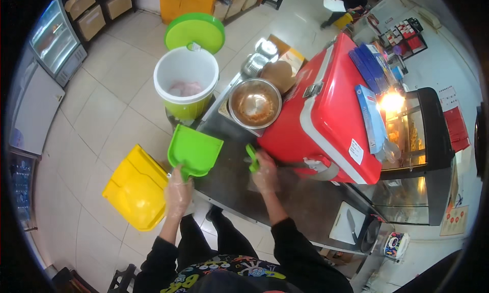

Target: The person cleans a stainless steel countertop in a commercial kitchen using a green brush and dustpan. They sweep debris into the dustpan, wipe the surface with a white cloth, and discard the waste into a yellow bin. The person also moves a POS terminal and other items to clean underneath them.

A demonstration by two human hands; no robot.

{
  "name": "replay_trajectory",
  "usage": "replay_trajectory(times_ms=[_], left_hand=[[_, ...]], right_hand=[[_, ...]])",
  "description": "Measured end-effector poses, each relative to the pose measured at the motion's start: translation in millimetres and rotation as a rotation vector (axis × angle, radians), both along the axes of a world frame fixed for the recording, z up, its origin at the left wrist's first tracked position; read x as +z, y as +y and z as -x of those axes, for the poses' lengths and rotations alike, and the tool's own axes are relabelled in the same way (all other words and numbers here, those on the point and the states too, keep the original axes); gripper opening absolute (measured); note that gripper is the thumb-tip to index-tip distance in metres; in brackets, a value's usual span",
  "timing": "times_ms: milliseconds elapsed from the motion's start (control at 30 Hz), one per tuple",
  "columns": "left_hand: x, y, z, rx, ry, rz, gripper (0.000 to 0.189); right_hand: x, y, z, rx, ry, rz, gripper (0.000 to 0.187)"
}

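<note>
My left hand [178,192], in what looks like a clear thin glove, grips the handle of a bright green dustpan [195,150]. The pan is held over the left edge of the dark worktop [229,186]. Above the same worktop, my right hand [266,174] is closed around a narrow green tool [251,155], perhaps a small brush; its lower part is blurred and hidden. Beyond the dustpan stands a green bucket with a white liner [187,75], some pale pink stuff at its bottom. A stained steel bowl [255,103] sits past my right hand.
A large red cool box [324,113] takes up the worktop's right side. On a white cutting board [344,222] lies a knife [351,226]. A yellow lidded bin [137,192] stands at left; a round green lid [195,31] is behind the bucket. Far back is a person [349,1].
</note>
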State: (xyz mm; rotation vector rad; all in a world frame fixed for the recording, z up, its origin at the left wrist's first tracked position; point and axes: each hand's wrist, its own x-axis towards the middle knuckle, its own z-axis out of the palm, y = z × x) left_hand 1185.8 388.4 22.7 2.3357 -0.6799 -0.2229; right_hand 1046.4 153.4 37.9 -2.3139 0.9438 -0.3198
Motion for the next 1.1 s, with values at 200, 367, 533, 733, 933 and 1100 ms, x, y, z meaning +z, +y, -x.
replay_trajectory(times_ms=[200, 367, 533, 733, 933, 1100], left_hand=[[24, 82, -4, -0.013, 0.098, 0.074, 0.047], [9, 162, 22, 0.043, 0.121, 0.158, 0.044], [-5, 184, 42, 0.124, 0.324, 0.248, 0.041], [-7, 193, 46, 0.250, 0.206, 0.300, 0.041], [16, 221, 28, 0.437, 0.080, 0.334, 0.041], [11, 241, 33, 0.617, 0.253, 0.267, 0.044]], right_hand=[[-9, 58, 0, 0.200, -0.265, 0.117, 0.026], [-65, 8, 155, -0.525, 0.517, 0.455, 0.020], [-108, -32, 133, -0.628, 0.860, 0.544, 0.019], [-82, 116, -82, 0.045, 0.123, 0.294, 0.022], [17, 207, -97, 0.153, -0.378, -0.103, 0.024], [-28, 71, 69, -0.436, 0.360, 0.496, 0.034]])
